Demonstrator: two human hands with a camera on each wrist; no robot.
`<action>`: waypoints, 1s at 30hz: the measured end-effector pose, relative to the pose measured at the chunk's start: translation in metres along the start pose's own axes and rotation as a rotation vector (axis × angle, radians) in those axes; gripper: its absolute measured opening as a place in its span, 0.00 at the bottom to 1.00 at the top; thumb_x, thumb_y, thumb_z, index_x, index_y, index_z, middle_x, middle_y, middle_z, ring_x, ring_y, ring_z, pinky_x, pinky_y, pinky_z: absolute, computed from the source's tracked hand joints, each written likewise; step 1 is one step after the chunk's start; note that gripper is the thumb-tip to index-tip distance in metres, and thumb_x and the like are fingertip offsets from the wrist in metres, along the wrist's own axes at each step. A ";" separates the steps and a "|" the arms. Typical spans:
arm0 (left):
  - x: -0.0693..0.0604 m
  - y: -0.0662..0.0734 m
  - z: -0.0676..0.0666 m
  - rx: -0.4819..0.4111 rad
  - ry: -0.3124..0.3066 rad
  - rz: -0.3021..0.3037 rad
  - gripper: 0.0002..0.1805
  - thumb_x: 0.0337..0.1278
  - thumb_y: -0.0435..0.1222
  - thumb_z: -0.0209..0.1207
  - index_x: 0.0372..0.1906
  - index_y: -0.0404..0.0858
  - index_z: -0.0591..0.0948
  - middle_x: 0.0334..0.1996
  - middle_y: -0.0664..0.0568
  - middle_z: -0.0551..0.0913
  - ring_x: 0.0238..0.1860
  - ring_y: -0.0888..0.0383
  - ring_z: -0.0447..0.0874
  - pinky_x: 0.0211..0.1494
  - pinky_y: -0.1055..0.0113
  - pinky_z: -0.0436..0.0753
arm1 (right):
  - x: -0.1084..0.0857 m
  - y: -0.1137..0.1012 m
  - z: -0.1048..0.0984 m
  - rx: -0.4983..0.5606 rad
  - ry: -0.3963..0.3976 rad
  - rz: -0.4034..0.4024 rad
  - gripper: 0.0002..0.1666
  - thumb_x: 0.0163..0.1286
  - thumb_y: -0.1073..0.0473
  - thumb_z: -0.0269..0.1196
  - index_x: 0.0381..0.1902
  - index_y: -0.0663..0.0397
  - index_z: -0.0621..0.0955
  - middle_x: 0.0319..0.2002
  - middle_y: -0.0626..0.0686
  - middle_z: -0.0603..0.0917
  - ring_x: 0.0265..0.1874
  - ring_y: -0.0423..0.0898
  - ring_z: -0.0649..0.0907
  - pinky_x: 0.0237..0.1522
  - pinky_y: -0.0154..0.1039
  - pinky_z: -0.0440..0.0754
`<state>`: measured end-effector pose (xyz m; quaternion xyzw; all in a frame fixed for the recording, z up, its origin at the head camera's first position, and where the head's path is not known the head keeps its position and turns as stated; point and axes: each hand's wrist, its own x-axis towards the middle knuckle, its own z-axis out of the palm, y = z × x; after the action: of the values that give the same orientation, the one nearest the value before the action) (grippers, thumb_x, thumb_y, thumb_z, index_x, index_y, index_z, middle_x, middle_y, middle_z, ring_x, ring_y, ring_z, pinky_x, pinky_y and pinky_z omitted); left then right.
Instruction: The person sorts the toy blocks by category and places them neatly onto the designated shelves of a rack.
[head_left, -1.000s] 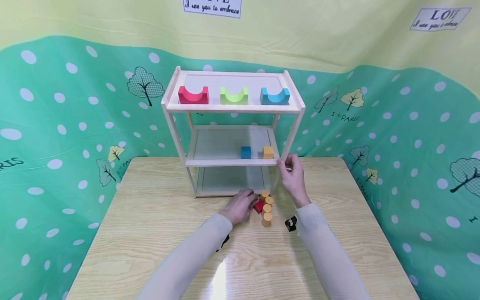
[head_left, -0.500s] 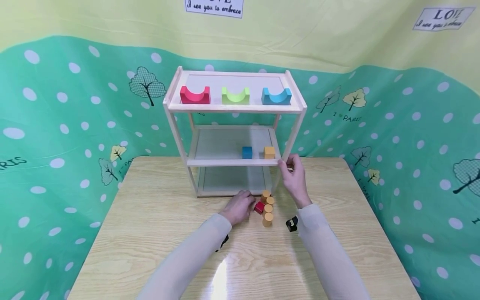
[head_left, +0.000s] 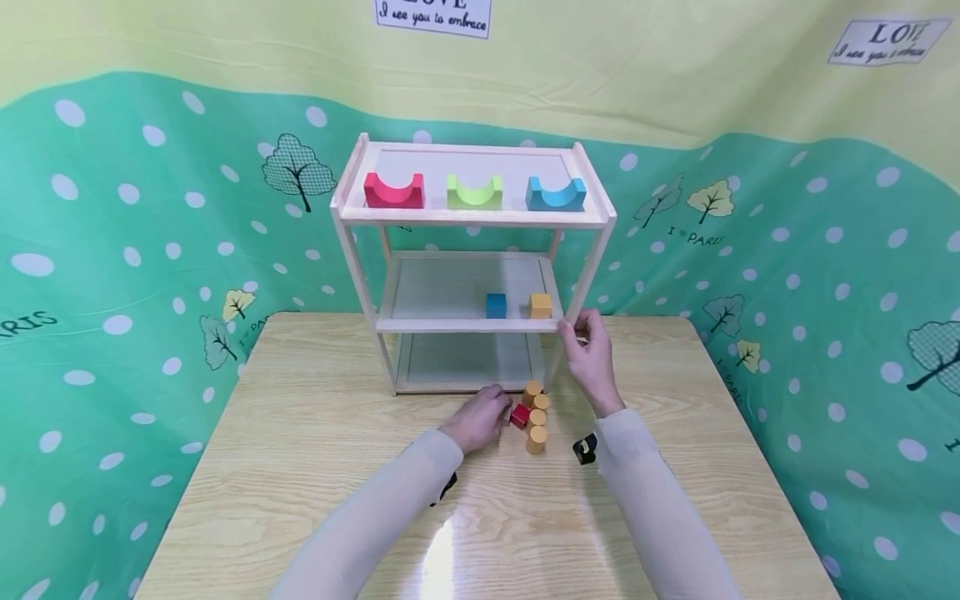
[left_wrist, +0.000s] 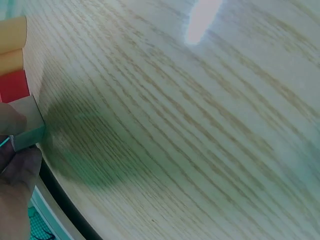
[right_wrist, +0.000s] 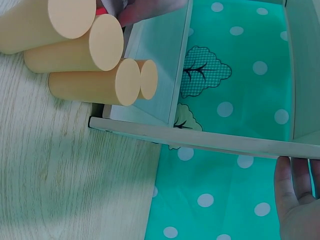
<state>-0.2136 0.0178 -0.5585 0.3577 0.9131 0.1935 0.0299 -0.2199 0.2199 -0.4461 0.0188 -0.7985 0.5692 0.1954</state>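
My left hand [head_left: 481, 417] is low over the table in front of the bottom shelf. In the left wrist view its thumb and fingers pinch a small pale greenish block [left_wrist: 33, 121], which the hand hides in the head view. Just right of it lies a red block [head_left: 520, 416], beside several light wooden cylinders [head_left: 536, 440] standing in a row. My right hand [head_left: 590, 360] grips the wooden shelf rack [head_left: 472, 326] at its right front post, level with the middle board. Its fingertips touch the post in the right wrist view.
On the top board sit a red arch block [head_left: 393, 196], a lime arch block [head_left: 474, 197] and a blue arch block [head_left: 555, 197]. The middle board carries a blue cube [head_left: 496, 306] and an orange cube [head_left: 540, 306]. A patterned cloth [head_left: 150, 250] hangs behind the table.
The left fingers have drawn back slightly from the red block. The right hand stays on the rack's post. The head view has shifted a little.
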 end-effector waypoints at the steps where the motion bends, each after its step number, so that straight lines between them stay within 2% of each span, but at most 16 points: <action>1: 0.000 0.000 0.000 0.001 -0.005 -0.003 0.10 0.52 0.29 0.62 0.41 0.37 0.81 0.39 0.53 0.74 0.41 0.59 0.73 0.49 0.69 0.77 | -0.001 -0.005 -0.001 0.002 -0.004 -0.003 0.14 0.71 0.55 0.56 0.46 0.59 0.71 0.39 0.55 0.74 0.41 0.48 0.77 0.43 0.42 0.78; 7: -0.003 0.000 -0.001 -0.011 -0.011 -0.008 0.10 0.50 0.28 0.64 0.39 0.39 0.80 0.38 0.55 0.73 0.40 0.59 0.72 0.47 0.69 0.77 | -0.008 -0.032 -0.004 -0.005 -0.019 -0.010 0.12 0.71 0.62 0.54 0.46 0.67 0.70 0.38 0.58 0.73 0.40 0.49 0.76 0.42 0.41 0.77; 11: -0.004 0.000 0.000 0.006 0.004 -0.001 0.12 0.51 0.29 0.62 0.43 0.37 0.80 0.39 0.53 0.74 0.41 0.58 0.73 0.49 0.69 0.77 | -0.008 -0.034 -0.003 -0.020 -0.013 -0.020 0.12 0.72 0.62 0.54 0.46 0.68 0.70 0.38 0.58 0.74 0.40 0.49 0.76 0.41 0.39 0.77; 18: -0.008 -0.002 0.000 0.016 0.049 0.033 0.08 0.53 0.31 0.62 0.40 0.37 0.81 0.37 0.53 0.74 0.40 0.58 0.73 0.48 0.68 0.77 | -0.008 -0.033 -0.002 -0.016 -0.011 -0.041 0.13 0.71 0.63 0.55 0.45 0.69 0.70 0.37 0.59 0.74 0.39 0.49 0.77 0.39 0.39 0.77; 24: -0.011 -0.005 0.000 0.020 0.045 0.045 0.13 0.51 0.28 0.61 0.44 0.35 0.80 0.39 0.52 0.74 0.42 0.57 0.74 0.50 0.68 0.77 | -0.008 -0.033 -0.002 -0.022 -0.012 -0.033 0.12 0.71 0.63 0.55 0.46 0.68 0.71 0.37 0.58 0.74 0.39 0.48 0.76 0.39 0.37 0.76; 30: -0.016 -0.010 -0.001 0.011 0.052 0.070 0.14 0.50 0.28 0.61 0.45 0.35 0.81 0.39 0.52 0.75 0.43 0.56 0.74 0.53 0.68 0.76 | -0.001 -0.006 0.000 -0.006 -0.010 -0.013 0.13 0.72 0.58 0.55 0.47 0.63 0.71 0.39 0.56 0.74 0.40 0.49 0.76 0.41 0.40 0.77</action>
<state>-0.2083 0.0009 -0.5628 0.3844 0.9015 0.1986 -0.0028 -0.2180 0.2178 -0.4410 0.0263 -0.8011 0.5653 0.1950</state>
